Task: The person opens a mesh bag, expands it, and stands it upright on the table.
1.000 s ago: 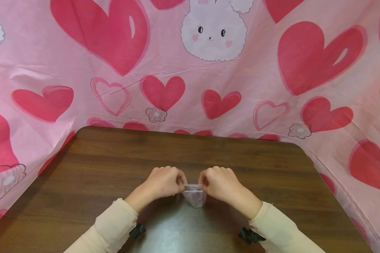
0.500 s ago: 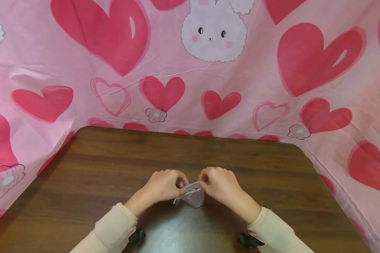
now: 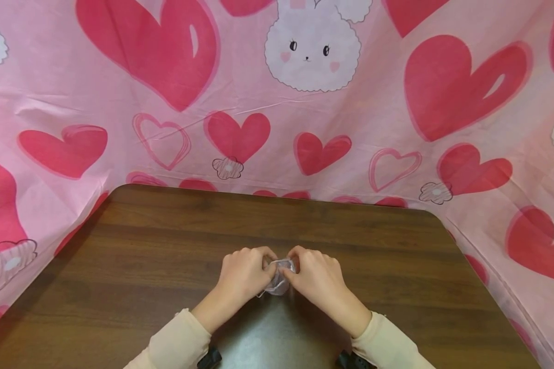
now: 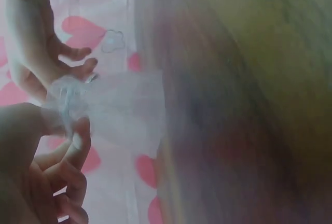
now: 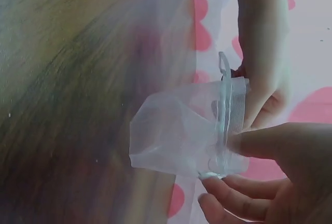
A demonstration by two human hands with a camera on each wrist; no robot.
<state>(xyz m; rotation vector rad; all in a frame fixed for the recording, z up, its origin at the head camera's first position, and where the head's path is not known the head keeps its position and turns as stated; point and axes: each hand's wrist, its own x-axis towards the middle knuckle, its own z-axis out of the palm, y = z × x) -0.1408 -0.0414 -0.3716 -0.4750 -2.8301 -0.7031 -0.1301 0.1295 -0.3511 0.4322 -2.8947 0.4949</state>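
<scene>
Sheer pouch [image 3: 277, 281] pinched by both hands, prob. at drawstring.

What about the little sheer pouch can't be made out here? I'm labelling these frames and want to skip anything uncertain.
- Head view: the sheer drawstring pouch is mostly covered by the left hand and right hand.
- Left wrist view: motion blur smears the pouch and the wooden table.
- Right wrist view: whether anything lies inside the pouch is unclear; its lower corner sits behind the right hand's fingers.
</scene>
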